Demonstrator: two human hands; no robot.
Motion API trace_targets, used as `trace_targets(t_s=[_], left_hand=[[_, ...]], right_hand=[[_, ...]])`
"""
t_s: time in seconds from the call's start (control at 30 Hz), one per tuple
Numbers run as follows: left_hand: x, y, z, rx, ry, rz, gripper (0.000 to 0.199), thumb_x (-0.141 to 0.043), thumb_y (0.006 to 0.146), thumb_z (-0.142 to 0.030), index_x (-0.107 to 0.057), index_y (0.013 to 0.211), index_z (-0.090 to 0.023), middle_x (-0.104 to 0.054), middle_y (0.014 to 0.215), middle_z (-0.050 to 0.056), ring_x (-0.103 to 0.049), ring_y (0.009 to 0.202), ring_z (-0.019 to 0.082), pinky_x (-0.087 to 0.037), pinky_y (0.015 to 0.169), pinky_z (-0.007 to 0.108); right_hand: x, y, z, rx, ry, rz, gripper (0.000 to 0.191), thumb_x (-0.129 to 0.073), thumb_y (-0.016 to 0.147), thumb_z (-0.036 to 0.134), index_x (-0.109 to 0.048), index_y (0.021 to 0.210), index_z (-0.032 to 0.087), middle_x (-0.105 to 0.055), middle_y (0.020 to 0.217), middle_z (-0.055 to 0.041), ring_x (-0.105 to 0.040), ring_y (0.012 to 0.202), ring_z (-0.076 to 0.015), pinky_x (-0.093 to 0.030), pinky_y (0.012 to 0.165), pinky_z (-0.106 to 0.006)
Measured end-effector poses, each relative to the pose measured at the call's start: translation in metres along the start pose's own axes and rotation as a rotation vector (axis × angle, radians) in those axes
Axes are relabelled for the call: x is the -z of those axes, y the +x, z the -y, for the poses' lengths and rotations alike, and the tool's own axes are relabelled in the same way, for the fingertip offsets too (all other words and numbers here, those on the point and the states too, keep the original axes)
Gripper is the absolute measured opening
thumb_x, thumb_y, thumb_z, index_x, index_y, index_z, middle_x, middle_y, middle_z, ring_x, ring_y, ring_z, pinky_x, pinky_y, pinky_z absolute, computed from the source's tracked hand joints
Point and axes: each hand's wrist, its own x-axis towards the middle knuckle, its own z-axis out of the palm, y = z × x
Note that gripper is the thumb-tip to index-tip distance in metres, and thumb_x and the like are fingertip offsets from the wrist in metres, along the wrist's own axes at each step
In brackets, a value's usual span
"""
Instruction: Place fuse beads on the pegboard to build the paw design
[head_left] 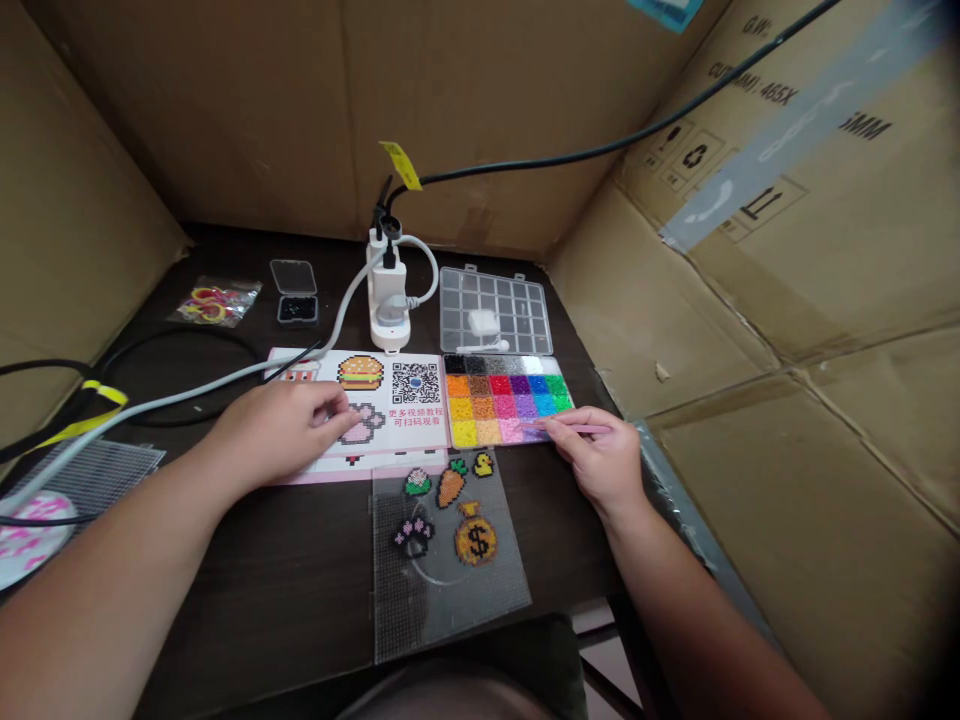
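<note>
My right hand (600, 450) pinches pink tweezers (589, 429), whose tips reach over the lower right compartments of the bead box (499, 405), filled with beads sorted by colour. My left hand (289, 425) rests on the printed pattern sheet (405, 440), its fingers curled together beside the pink paw picture; whether they hold anything is hidden. Nearer to me lies a clear pegboard (450, 610) bearing bead figures: a carrot (451, 486), a duck (484, 464), a money bag (476, 538), a dark one with pink flowers (414, 535) and a green and white one (418, 482).
Behind the bead box lies its open clear lid (495, 310). A white power strip (388, 300) with cables stands at the back. Further left are a small black-filled box (298, 308), a plastic bag (217, 302) and another pegboard (112, 470). Cardboard walls surround the table.
</note>
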Motion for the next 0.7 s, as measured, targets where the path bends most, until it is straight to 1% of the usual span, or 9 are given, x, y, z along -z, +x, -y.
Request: trace_targets(t_s=[0.17, 0.33, 0.53, 0.7], left_hand=[[-0.0013, 0.0007, 0.002, -0.001, -0.032, -0.026, 0.033, -0.061, 0.087, -0.058, -0.072, 0.078, -0.028, -0.069, 0.069, 0.005, -0.062, 0.07, 0.025, -0.038, 0.061, 0.037], [-0.0027, 0.0011, 0.0043, -0.009, -0.024, -0.031, 0.034, -0.06, 0.087, -0.059, -0.071, 0.076, -0.028, -0.069, 0.069, 0.006, -0.062, 0.069, 0.026, -0.038, 0.062, 0.038], [-0.0042, 0.0012, 0.0045, -0.001, -0.022, -0.019, 0.034, -0.058, 0.087, -0.059, -0.07, 0.076, -0.028, -0.069, 0.071, 0.006, -0.062, 0.071, 0.026, -0.038, 0.063, 0.039], [-0.0077, 0.0021, 0.0084, -0.015, -0.034, -0.039, 0.035, -0.057, 0.087, -0.06, -0.071, 0.077, -0.029, -0.067, 0.068, 0.005, -0.061, 0.069, 0.026, -0.037, 0.062, 0.039]], right_hand=[[0.0001, 0.0002, -0.0002, -0.005, 0.0, 0.01, 0.026, -0.092, 0.071, 0.042, -0.081, 0.073, 0.018, -0.076, 0.063, -0.0058, -0.064, 0.05, -0.0151, -0.047, 0.041, -0.024], [-0.0008, 0.0004, -0.0004, -0.003, 0.008, 0.006, 0.029, -0.094, 0.07, 0.044, -0.081, 0.073, 0.018, -0.076, 0.063, -0.0054, -0.066, 0.052, -0.0162, -0.051, 0.044, -0.025], [-0.0018, -0.0001, 0.0025, 0.012, -0.025, 0.006, 0.021, -0.093, 0.07, 0.038, -0.082, 0.072, 0.019, -0.082, 0.072, -0.0084, -0.073, 0.058, -0.0181, -0.059, 0.055, -0.027], [-0.0018, -0.0002, 0.0036, -0.002, -0.005, 0.011, 0.021, -0.092, 0.071, 0.038, -0.082, 0.072, 0.02, -0.082, 0.069, -0.0077, -0.07, 0.054, -0.0171, -0.057, 0.051, -0.027]])
